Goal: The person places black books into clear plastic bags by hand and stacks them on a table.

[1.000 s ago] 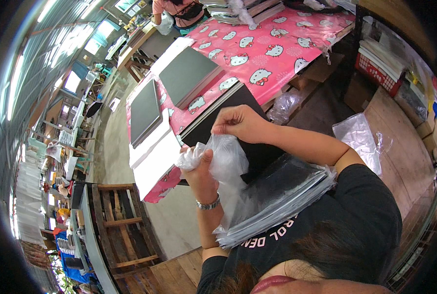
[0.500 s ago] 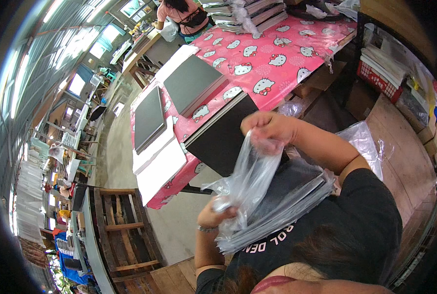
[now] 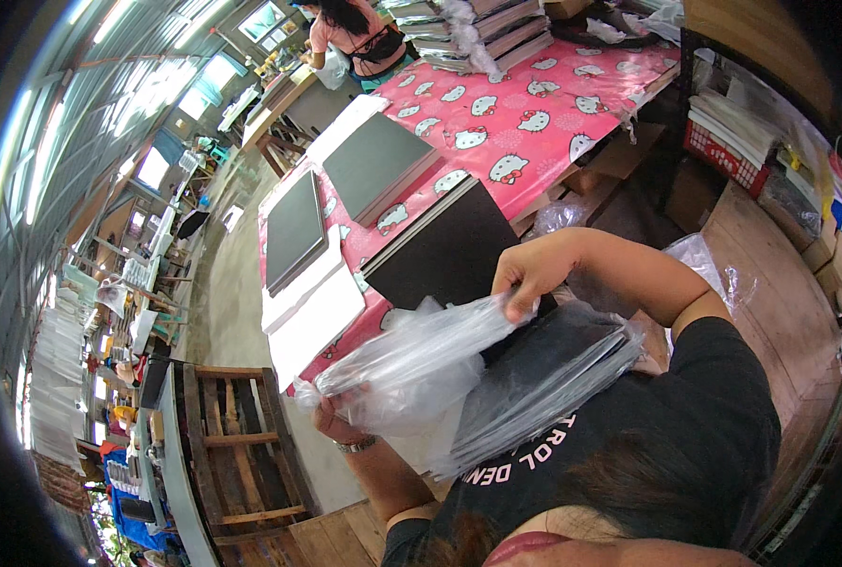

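A clear plastic bag (image 3: 411,345) is stretched between my two hands, gathered and bunched at both ends. My left hand (image 3: 334,420), with a bracelet at its wrist, closes on the bag's left end; the plastic partly covers its fingers. The right hand (image 3: 527,276) pinches the other end. Below the bag, against my body, rests a stack of dark flat pieces in clear plastic sleeves (image 3: 544,383), its edges fanned. Just beyond my right hand, black boards (image 3: 444,246) stick out over the near table edge. Two more stacks, a larger one (image 3: 374,165) and a smaller one (image 3: 295,230), lie farther off.
A pink patterned cloth (image 3: 572,85) covers the table. White sheets (image 3: 312,317) lie at its left edge. Tall stacks (image 3: 477,33) stand at the back. A red basket (image 3: 723,151) is to the right, a wooden pallet (image 3: 241,444) at left. Another person (image 3: 355,42) sits beyond.
My left hand has moved left and slightly up, pulling the bag out sideways. My right hand has dropped a little. The bag now stretches nearly level instead of hanging steeply.
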The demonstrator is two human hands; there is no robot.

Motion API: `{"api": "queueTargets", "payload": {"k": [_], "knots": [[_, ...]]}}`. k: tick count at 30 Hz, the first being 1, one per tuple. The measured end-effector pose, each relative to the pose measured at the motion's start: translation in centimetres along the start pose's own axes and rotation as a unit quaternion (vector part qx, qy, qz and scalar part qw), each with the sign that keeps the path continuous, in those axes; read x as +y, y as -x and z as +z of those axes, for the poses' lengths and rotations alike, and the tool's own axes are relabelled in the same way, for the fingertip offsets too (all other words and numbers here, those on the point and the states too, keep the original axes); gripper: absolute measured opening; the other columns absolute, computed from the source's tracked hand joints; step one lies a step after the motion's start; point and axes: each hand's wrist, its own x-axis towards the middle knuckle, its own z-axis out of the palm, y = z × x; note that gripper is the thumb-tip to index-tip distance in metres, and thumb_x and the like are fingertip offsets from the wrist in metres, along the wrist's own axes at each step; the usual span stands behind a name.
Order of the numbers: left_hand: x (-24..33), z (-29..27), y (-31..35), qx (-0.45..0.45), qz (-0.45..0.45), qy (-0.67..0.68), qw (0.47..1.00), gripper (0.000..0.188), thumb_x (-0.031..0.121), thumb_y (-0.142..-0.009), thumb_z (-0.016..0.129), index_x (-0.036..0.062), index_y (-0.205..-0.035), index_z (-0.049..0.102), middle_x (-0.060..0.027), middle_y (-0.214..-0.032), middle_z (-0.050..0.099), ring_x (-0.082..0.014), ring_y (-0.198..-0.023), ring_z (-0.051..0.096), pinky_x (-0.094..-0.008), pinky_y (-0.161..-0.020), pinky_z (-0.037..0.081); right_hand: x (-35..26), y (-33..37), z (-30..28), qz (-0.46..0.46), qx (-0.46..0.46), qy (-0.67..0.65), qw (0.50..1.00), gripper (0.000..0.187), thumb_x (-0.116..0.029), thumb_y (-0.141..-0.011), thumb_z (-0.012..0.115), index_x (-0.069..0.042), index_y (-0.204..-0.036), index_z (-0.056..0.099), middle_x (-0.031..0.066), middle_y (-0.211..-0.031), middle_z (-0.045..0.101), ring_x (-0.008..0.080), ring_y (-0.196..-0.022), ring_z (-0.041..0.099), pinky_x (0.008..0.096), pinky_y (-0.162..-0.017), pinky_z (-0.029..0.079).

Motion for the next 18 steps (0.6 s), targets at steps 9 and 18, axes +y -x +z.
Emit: {"api": "queueTargets", "payload": {"k": [9, 18], "knots": [[-3.7, 0.2, -1.1, 0.18, -0.049, -0.191, 0.964, 0.032, 0.016, -0.078, 0.067, 0.0027, -0.106, 0.059, -0.0109, -0.093, 0.065, -0.02, -0.076, 0.062, -0.0326, -0.065, 0.051, 0.2, 0.4, -0.9, -0.049, 0.223, -0.265, 0.937, 0.023, -0.024, -0.085, 0.066, -0.002, -0.093, 0.062, 0.0013, -0.081, 0.063, 0.0105, -0.073, 0.057, 0.0284, -0.068, 0.047], [-5.6, -1.3, -3.1, -0.01, -0.252, -0.36, 0.898, 0.034, 0.025, -0.08, 0.064, 0.0036, -0.105, 0.056, -0.0012, -0.078, 0.058, -0.0145, -0.062, 0.054, -0.0281, -0.053, 0.044, 3.3, 1.3, -2.4, -0.309, 0.218, -0.419, 0.825, 0.023, -0.017, -0.088, 0.06, -0.001, -0.104, 0.059, 0.0035, -0.091, 0.065, 0.0101, -0.078, 0.062, 0.0252, -0.071, 0.05]]}}
